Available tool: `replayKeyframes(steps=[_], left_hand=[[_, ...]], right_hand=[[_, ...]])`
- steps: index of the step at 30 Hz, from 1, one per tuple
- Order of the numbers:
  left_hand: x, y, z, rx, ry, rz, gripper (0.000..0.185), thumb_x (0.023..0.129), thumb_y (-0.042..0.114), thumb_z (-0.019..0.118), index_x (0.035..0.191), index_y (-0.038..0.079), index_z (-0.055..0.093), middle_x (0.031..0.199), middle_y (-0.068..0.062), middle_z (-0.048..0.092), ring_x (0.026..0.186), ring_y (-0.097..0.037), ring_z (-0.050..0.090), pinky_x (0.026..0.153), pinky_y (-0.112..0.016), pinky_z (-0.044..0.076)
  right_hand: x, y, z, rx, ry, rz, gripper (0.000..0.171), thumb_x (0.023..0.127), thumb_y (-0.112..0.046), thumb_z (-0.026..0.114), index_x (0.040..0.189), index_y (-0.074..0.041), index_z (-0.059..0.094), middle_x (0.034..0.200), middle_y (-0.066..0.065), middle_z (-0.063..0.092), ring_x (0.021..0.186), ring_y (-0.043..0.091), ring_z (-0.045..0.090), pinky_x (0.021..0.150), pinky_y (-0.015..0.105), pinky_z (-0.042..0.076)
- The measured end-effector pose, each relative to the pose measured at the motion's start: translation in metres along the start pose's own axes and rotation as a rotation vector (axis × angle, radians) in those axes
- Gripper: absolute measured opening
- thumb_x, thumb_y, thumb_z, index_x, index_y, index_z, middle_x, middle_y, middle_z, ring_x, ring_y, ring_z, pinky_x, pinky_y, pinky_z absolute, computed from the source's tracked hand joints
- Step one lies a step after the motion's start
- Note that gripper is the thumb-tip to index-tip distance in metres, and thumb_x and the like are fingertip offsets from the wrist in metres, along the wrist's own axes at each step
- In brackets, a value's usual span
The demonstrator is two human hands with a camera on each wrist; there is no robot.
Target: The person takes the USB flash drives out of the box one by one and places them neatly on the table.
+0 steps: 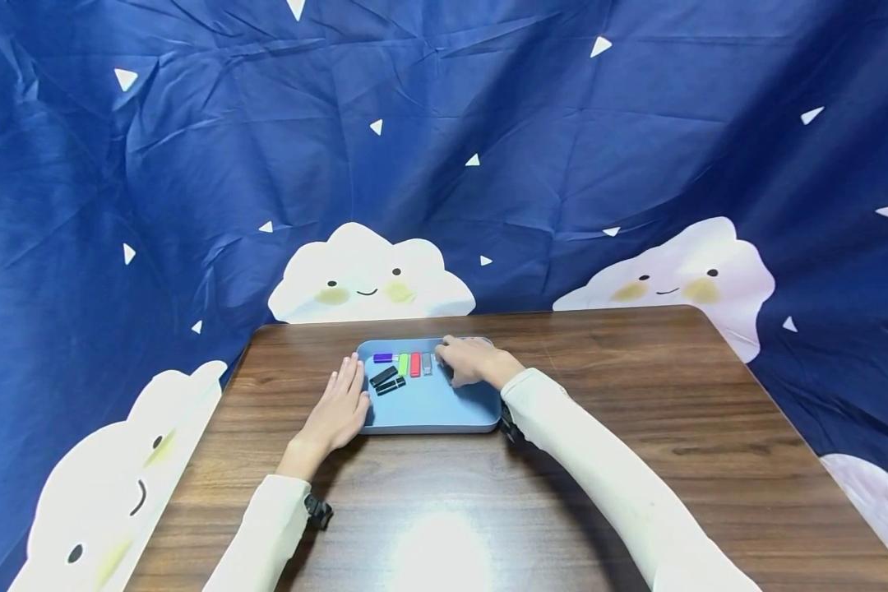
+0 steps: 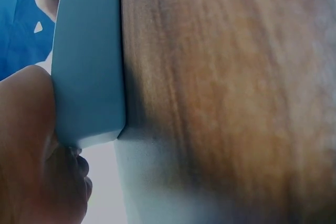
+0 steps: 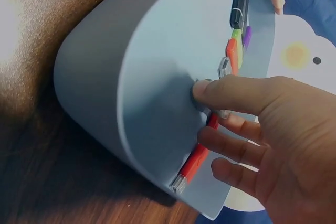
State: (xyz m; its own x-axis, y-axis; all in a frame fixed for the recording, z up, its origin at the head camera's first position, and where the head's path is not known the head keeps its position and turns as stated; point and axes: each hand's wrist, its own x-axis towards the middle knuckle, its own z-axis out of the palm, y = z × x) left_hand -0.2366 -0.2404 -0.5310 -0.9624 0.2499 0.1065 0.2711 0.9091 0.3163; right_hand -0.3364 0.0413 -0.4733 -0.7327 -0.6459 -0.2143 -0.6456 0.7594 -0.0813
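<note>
Blue plastic tray (image 1: 444, 411) sits on the brown wooden bench (image 1: 636, 395). Flat left hand (image 1: 338, 409) rests on the tray's left edge. Right hand (image 1: 474, 362) curls onto a red stick (image 3: 198, 155) inside (grip unclear). It might slip out.

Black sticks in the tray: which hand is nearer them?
Left. The left hand rests on the tray's left edge beside the black sticks; the right hand is at the far right, past the coloured ones.
</note>
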Motion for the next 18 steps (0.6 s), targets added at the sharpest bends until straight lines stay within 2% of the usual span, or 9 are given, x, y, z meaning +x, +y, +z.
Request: replayKeyframes(steps=[9,14,18], left_hand=[[-0.002,-0.003,0.001,-0.010,0.005,0.000,0.064,0.111,0.020,0.040,0.165,-0.011,0.022,0.177,-0.025,0.015,0.165,-0.043,0.016,0.135,-0.058,0.018],[-0.005,-0.006,0.001,-0.005,0.006,0.003,0.064,0.110,0.020,0.040,0.165,-0.010,0.023,0.177,-0.024,0.016,0.166,-0.042,0.015,0.135,-0.058,0.019],[-0.004,-0.005,0.000,0.009,0.011,0.001,0.064,0.110,0.019,0.041,0.165,-0.010,0.024,0.177,-0.024,0.017,0.166,-0.041,0.016,0.135,-0.058,0.019]], right_hand=[[-0.003,0.005,-0.002,0.020,0.055,-0.009,0.050,0.092,-0.032,0.084,0.135,-0.015,0.066,0.125,0.002,0.063,0.100,0.022,0.064,0.093,0.044,0.058],[-0.005,0.009,-0.001,0.046,0.091,-0.023,0.046,0.091,-0.032,0.084,0.132,-0.017,0.070,0.120,0.003,0.062,0.094,0.022,0.062,0.087,0.045,0.056],[-0.007,0.013,-0.003,0.089,0.117,-0.024,0.047,0.091,-0.031,0.085,0.134,-0.016,0.072,0.122,0.004,0.063,0.094,0.023,0.062,0.087,0.045,0.056]])
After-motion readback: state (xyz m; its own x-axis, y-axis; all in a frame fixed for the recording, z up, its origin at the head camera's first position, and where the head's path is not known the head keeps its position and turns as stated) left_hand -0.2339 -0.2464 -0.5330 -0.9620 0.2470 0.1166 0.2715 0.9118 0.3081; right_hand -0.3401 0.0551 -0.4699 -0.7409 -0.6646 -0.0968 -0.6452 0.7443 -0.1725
